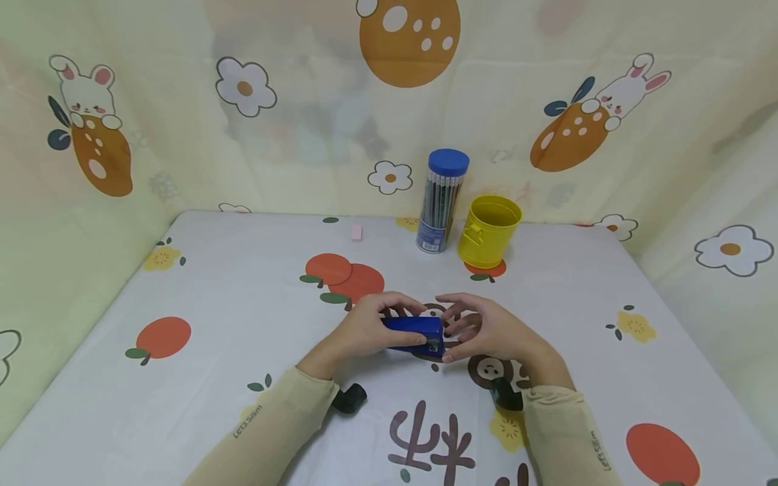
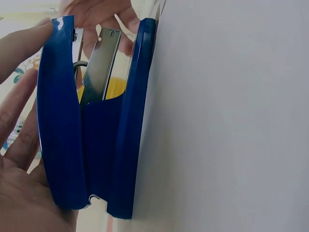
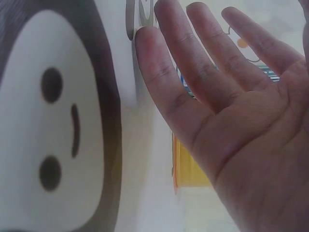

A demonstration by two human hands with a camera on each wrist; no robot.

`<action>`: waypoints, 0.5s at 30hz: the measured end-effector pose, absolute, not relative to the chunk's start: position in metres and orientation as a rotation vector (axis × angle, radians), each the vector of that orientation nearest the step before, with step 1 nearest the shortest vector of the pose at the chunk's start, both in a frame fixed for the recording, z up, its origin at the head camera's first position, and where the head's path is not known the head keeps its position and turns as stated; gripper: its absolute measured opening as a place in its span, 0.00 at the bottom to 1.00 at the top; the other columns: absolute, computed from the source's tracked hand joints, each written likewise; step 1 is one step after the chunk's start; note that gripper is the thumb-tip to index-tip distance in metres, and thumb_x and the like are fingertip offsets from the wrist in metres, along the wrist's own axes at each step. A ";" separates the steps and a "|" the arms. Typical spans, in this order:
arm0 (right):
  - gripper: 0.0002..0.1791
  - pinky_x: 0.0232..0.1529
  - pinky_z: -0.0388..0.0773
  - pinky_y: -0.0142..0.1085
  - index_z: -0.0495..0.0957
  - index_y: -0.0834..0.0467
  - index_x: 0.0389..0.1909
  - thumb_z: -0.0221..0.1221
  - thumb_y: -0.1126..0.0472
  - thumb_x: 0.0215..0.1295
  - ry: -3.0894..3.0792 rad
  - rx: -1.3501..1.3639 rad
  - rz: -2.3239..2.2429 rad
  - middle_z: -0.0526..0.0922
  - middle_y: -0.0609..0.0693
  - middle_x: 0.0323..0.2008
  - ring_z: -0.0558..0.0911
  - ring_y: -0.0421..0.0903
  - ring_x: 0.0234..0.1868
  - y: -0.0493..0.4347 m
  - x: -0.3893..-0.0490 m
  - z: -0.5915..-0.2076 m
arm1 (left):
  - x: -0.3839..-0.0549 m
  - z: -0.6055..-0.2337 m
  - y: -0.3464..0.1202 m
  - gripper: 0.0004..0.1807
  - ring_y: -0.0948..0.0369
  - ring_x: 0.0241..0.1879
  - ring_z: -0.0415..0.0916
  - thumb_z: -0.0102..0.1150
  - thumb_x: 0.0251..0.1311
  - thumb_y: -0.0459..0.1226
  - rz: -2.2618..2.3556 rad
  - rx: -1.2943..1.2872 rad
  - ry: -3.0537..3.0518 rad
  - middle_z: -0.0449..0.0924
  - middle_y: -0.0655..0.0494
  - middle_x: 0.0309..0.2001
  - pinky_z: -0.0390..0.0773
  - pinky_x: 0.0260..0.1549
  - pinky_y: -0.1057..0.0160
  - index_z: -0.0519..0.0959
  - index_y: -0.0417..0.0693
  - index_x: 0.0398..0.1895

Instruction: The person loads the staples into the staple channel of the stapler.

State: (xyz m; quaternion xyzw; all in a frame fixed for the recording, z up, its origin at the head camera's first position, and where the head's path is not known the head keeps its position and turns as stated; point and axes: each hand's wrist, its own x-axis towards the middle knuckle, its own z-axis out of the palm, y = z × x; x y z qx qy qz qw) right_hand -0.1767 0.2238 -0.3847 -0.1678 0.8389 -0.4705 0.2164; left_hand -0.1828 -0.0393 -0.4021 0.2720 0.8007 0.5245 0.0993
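A blue stapler [image 1: 419, 325] lies lengthwise at the middle of the table, its front end toward the right. My left hand [image 1: 363, 327] holds it from the left, thumb along the near side and fingers over the far side. In the left wrist view the stapler [image 2: 60, 125] has its top cover spread apart from the base, with the metal staple rail [image 2: 102, 63] showing between them. Just beyond the stapler's front end is my right hand [image 1: 498, 329], fingers loosely bent and parted. The right wrist view shows nothing in its palm [image 3: 260, 130].
At the back of the table stand a clear tube of pencils [image 1: 442, 202] with a blue lid and a yellow bucket [image 1: 482, 243]. A small pink block [image 1: 356, 233] lies farther left. Patterned cloth [image 1: 304, 148] hangs behind the table.
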 end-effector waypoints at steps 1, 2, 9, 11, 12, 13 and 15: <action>0.51 0.50 0.80 0.47 0.63 0.56 0.74 0.79 0.59 0.49 2.325 -0.465 -1.304 0.78 0.56 0.56 0.83 0.54 0.52 0.224 -0.176 -0.385 | -0.183 -0.403 -0.039 0.24 0.61 0.47 0.75 0.76 0.55 0.45 1.555 0.799 2.366 0.81 0.67 0.46 0.78 0.46 0.59 0.83 0.54 0.56; 0.51 0.50 0.80 0.47 0.63 0.56 0.74 0.79 0.59 0.49 2.325 -0.464 -1.304 0.78 0.56 0.56 0.83 0.54 0.52 0.224 -0.176 -0.385 | -0.183 -0.404 -0.038 0.24 0.61 0.47 0.75 0.76 0.55 0.46 1.557 0.794 2.367 0.81 0.67 0.46 0.78 0.46 0.58 0.83 0.55 0.56; 0.51 0.50 0.80 0.47 0.63 0.57 0.74 0.79 0.60 0.50 2.308 -0.475 -1.331 0.78 0.57 0.56 0.83 0.55 0.52 0.226 -0.175 -0.387 | -0.179 -0.404 -0.035 0.18 0.62 0.50 0.74 0.74 0.57 0.48 1.540 0.758 2.400 0.81 0.68 0.47 0.77 0.48 0.56 0.86 0.61 0.51; 0.51 0.50 0.81 0.47 0.63 0.57 0.74 0.79 0.60 0.50 2.308 -0.476 -1.334 0.78 0.57 0.56 0.83 0.55 0.52 0.226 -0.174 -0.388 | -0.178 -0.403 -0.034 0.17 0.62 0.51 0.74 0.73 0.58 0.48 1.527 0.756 2.410 0.81 0.68 0.48 0.77 0.50 0.56 0.87 0.62 0.50; 0.51 0.50 0.80 0.47 0.63 0.57 0.74 0.79 0.60 0.50 2.309 -0.477 -1.335 0.78 0.57 0.56 0.83 0.55 0.52 0.226 -0.174 -0.388 | -0.177 -0.403 -0.034 0.16 0.63 0.52 0.74 0.73 0.58 0.48 1.511 0.761 2.421 0.81 0.68 0.48 0.76 0.51 0.57 0.87 0.62 0.50; 0.50 0.50 0.80 0.47 0.63 0.57 0.74 0.78 0.60 0.50 2.309 -0.477 -1.337 0.78 0.57 0.56 0.83 0.56 0.52 0.226 -0.173 -0.389 | -0.177 -0.403 -0.034 0.17 0.63 0.52 0.74 0.73 0.58 0.49 1.491 0.770 2.435 0.81 0.68 0.48 0.77 0.51 0.57 0.87 0.62 0.51; 0.50 0.50 0.80 0.47 0.63 0.57 0.74 0.78 0.60 0.51 2.306 -0.475 -1.344 0.78 0.57 0.56 0.83 0.56 0.53 0.226 -0.173 -0.390 | -0.176 -0.403 -0.033 0.17 0.63 0.51 0.74 0.73 0.58 0.49 1.431 0.823 2.477 0.81 0.67 0.48 0.77 0.51 0.58 0.88 0.61 0.51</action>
